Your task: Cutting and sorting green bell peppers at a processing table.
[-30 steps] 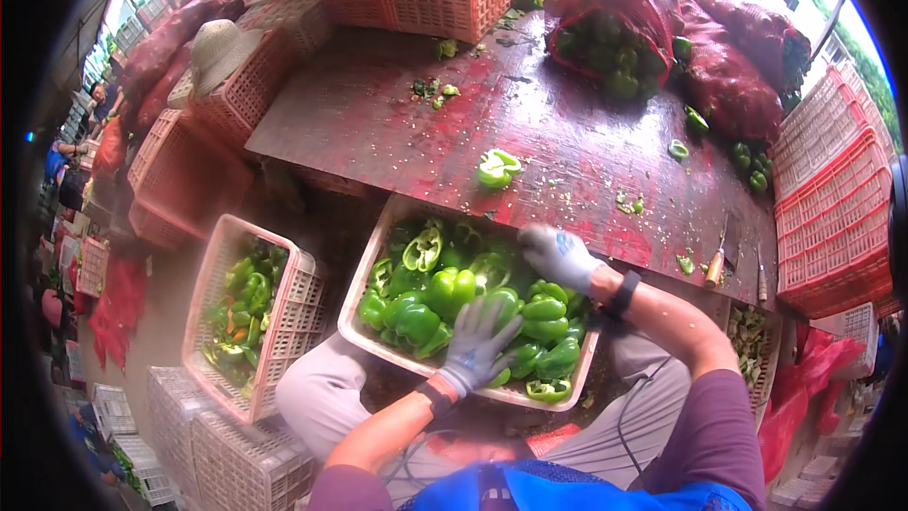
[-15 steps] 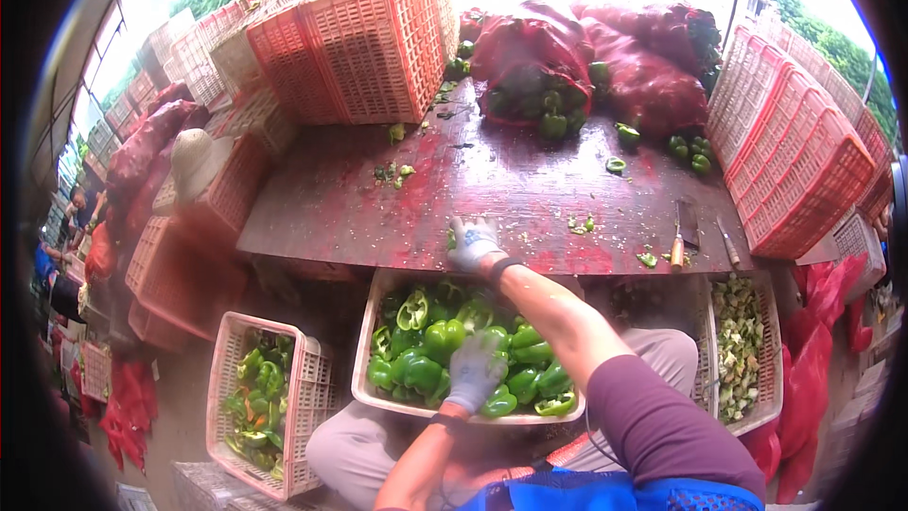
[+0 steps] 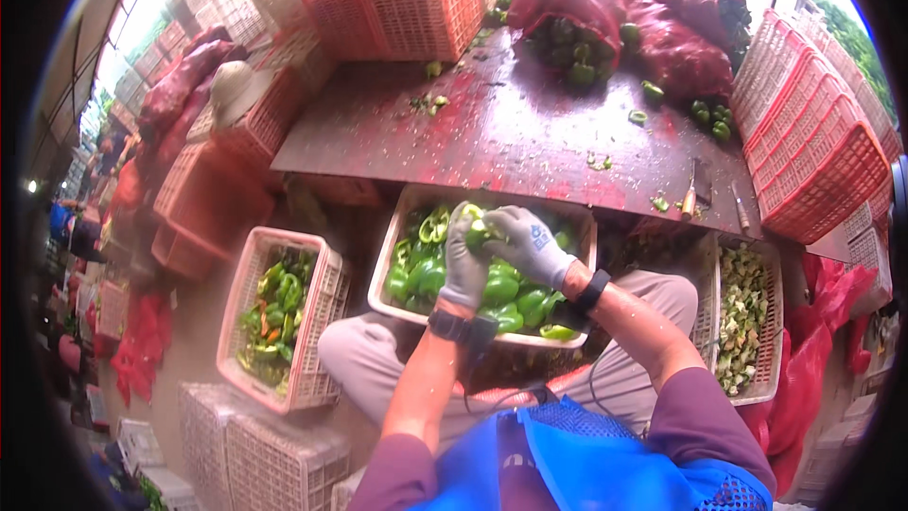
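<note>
Both of my hands, in grey gloves, meet over a pale crate [image 3: 380, 299] filled with green bell peppers [image 3: 501, 286]. Between them is a green bell pepper [image 3: 480, 231], partly covered by the gloves. My left hand [image 3: 463, 265] is closed round its left side, fingers pointing up. My right hand [image 3: 532, 244] grips it from the right with bent fingers. Several peppers in the crate are cut open and show pale insides.
Ahead is a table [image 3: 378, 147] with scraps, a wooden-handled blade [image 3: 689, 201] and a thin knife [image 3: 740, 206]. Red mesh sacks [image 3: 567, 9] of peppers lie at its back. A crate of mixed peppers [image 3: 276, 308] stands left, a crate of pale trimmings [image 3: 742, 322] right.
My right hand has come back from the table edge to my left hand. My left hand has risen off the crate's peppers, and both now hold a pepper. The view has tilted down.
</note>
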### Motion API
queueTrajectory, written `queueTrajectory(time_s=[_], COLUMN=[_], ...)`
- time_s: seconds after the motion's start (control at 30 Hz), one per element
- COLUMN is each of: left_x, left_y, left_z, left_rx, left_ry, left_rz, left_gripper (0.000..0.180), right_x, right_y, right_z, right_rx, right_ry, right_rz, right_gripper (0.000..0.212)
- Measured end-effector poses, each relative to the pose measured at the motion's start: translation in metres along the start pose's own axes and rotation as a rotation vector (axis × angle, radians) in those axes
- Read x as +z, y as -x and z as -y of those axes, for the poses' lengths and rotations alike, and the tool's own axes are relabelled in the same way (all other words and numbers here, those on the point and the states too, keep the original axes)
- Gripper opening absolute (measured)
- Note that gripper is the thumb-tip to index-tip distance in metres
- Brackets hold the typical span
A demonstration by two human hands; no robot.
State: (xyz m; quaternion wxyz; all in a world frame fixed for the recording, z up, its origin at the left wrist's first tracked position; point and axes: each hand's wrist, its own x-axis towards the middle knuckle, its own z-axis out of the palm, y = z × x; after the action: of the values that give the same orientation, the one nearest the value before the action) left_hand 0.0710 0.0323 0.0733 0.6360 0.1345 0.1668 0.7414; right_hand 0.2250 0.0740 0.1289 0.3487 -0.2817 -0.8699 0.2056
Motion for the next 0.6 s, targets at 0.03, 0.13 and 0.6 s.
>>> queueTrajectory(time_s=[0.03,0.13,0.6], left_x=[-0.002,0.005,0.015], left_y=[0.003,0.012,0.053], left_z=[0.002,0.010,0.031], left_rx=[0.037,0.077,0.081], left_ry=[-0.022,-0.073,-0.372], left_rz=[-0.010,-0.029,-0.216], left_gripper=[0.033,0.030,0.029], right_x=[0.003,0.003,-0.012], right_y=[0.004,0.013,0.056], right_z=[0.003,0.010,0.030], right_rx=[-0.033,-0.075,-0.143], right_ry=[0.074,0.161,0.436], right_rz=[-0.032,-0.081,0.057], right_gripper=[0.043,0.037,0.044])
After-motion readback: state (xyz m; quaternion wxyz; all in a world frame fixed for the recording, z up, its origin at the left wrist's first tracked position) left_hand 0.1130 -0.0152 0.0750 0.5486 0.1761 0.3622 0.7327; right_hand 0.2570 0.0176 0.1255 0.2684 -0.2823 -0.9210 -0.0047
